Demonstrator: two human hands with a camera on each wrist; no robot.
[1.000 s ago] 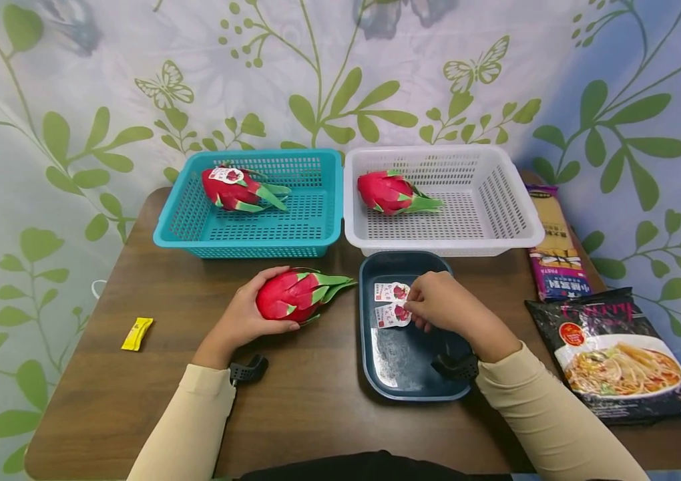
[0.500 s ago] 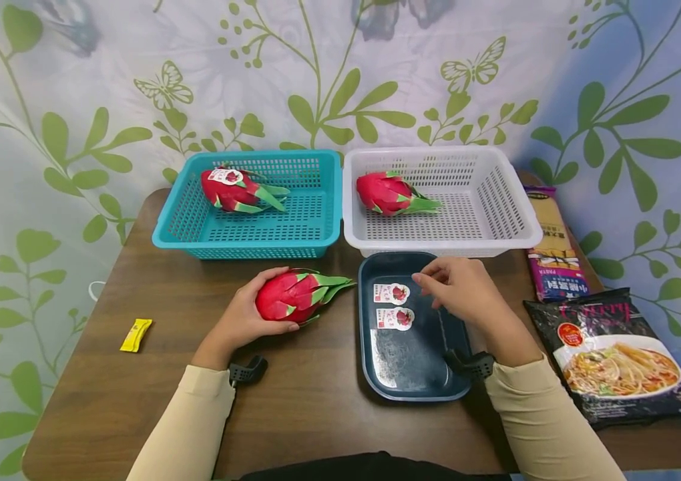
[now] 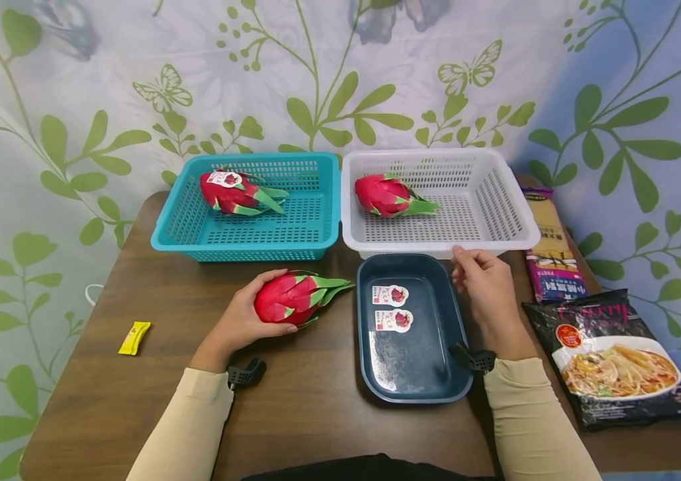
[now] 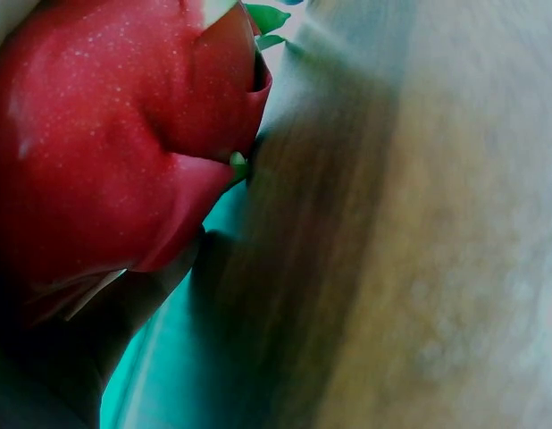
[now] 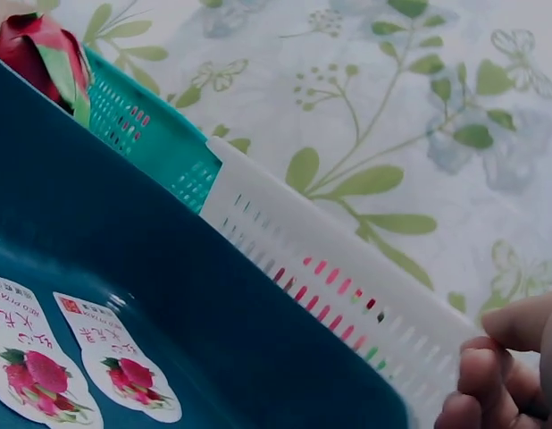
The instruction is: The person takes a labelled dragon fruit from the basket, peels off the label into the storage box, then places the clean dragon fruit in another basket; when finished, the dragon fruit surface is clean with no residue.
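Note:
My left hand (image 3: 237,327) grips a red dragon fruit (image 3: 289,298) with green leaf tips on the tabletop, fingers round its back and thumb along its near side. Up close in the left wrist view, the dragon fruit (image 4: 124,134) hides most of that hand. Just right of the dark blue tray (image 3: 418,377), my right hand (image 3: 487,294) hovers near the white basket's front rim. Its fingers are loosely bent, and I see nothing between them. Two dragon fruit stickers, an upper sticker (image 3: 390,296) and a lower sticker (image 3: 393,321), lie apart in the tray's left part.
Behind stand a teal basket (image 3: 244,247) holding a stickered dragon fruit (image 3: 229,194) and a white basket (image 3: 442,245) holding a dragon fruit (image 3: 385,195) with no visible sticker. Pasta (image 3: 551,247) and a black noodle packet (image 3: 617,361) lie right; a yellow wrapper (image 3: 134,338) lies left.
My right hand has left the lower sticker and moved up and right, out over the tray's right edge. The lower sticker sits slightly lower than before. My left hand stays on the dragon fruit.

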